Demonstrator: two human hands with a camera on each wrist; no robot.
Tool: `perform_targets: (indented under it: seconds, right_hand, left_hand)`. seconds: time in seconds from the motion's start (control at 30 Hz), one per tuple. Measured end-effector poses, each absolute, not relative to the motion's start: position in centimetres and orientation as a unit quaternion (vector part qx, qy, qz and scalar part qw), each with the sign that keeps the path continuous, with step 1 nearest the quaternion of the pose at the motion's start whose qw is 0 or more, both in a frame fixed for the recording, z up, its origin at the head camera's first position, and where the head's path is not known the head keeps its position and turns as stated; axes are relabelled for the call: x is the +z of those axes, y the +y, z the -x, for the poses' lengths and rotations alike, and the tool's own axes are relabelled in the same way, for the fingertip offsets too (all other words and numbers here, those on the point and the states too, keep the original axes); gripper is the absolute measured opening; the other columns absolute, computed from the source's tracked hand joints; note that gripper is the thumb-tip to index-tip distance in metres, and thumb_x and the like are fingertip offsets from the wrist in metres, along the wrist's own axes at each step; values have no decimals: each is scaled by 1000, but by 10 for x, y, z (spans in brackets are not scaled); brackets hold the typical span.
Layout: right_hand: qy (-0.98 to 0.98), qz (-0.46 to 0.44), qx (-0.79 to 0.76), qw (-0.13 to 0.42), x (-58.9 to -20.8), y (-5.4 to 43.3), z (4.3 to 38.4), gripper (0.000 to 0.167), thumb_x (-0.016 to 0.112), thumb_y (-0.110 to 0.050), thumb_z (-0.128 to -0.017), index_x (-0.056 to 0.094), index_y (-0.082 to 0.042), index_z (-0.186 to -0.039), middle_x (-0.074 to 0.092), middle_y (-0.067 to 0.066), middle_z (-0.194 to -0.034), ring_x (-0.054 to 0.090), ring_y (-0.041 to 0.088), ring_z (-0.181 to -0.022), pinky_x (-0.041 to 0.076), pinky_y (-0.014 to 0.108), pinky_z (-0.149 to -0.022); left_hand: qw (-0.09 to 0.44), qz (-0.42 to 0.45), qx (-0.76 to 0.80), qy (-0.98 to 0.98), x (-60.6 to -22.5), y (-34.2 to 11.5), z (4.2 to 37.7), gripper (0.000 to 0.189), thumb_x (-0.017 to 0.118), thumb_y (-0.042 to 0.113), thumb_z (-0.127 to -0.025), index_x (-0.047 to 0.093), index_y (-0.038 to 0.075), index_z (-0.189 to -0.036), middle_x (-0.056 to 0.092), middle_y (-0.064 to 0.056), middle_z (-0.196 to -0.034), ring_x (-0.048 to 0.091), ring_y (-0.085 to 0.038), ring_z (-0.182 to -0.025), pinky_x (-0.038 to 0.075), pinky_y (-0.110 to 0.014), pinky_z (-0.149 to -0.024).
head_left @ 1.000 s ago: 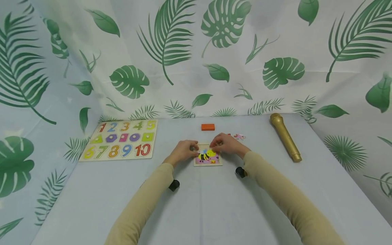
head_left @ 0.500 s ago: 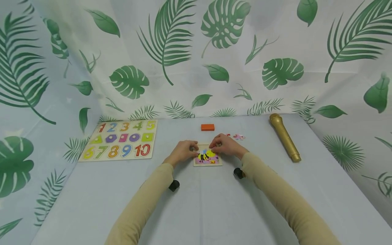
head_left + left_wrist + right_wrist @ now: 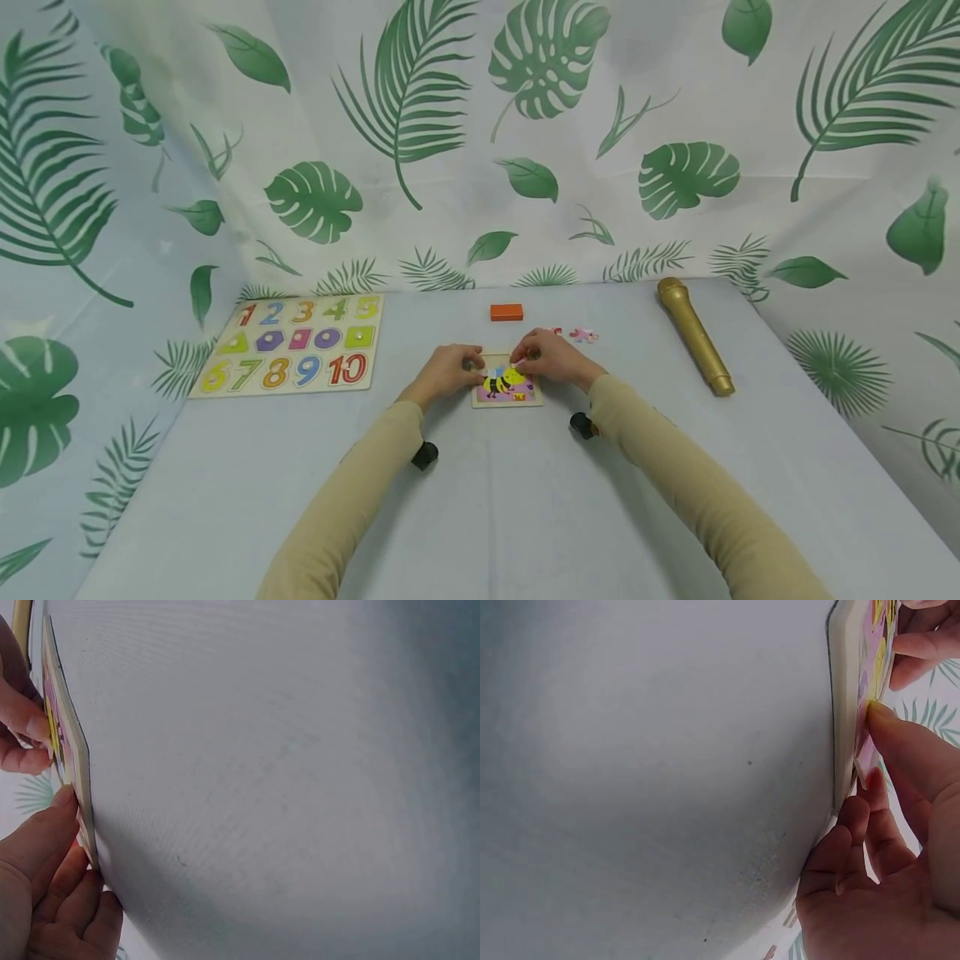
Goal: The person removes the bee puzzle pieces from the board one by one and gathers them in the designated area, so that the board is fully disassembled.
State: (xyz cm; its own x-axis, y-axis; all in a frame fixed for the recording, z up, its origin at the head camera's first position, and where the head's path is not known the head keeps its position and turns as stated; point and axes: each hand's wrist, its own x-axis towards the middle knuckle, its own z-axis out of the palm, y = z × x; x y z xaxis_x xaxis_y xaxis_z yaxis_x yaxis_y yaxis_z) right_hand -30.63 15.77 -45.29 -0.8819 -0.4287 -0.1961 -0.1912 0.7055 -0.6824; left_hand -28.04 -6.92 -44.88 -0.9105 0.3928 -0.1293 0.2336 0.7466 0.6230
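Note:
A small square jigsaw puzzle board [image 3: 491,398] with a bee picture lies flat mid-table in the head view, between both hands. My left hand [image 3: 447,370] grips its left side; in the left wrist view the thumb [image 3: 64,797] rests on the picture while fingers bend at the frame's edge. At the upper right of the board, my right hand [image 3: 558,358] pinches a pink puzzle piece [image 3: 865,766] between thumb and fingers. One edge of that piece is tilted up from the frame. The fingers partly hide the picture's upper corners.
Loose pink puzzle pieces [image 3: 583,335] lie just behind the right hand. An orange block [image 3: 506,312] sits behind the board. A number-and-shape peg board [image 3: 285,346] is at left, a gold microphone [image 3: 696,337] at right. Leaf-patterned cloth [image 3: 442,208] rises behind the table.
Both hands stay at the puzzle board with almost no movement; the right forearm has drawn slightly inward. The whole head view has shifted a little.

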Motion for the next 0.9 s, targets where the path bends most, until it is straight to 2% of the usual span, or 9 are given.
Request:
perform_targets:
  seconds: [0.5,0.9]
  right_hand:
    - [912,153,-348,150,-450,153,299,10,68,-12,-93,73,-9,-101,54,12,-118,50,28,-107,46,41,-96]
    - [914,139,-351,148,-450,154,298,15,68,-16,-93,71,-10,-106,55,11,-117,50,26,-101,47,38,-93]
  left_hand:
    - [131,-163,319,924,-447,-69,279,25,73,16,-89,70,5,-111,53,-6,-143,44,-26,-135,32,-40,-115]
    - [132,-169,316,924,-447,-69,280,26,73,16,-89,70,5,-112,53,-6,-143,44,-26,-135,32,-39,-115]
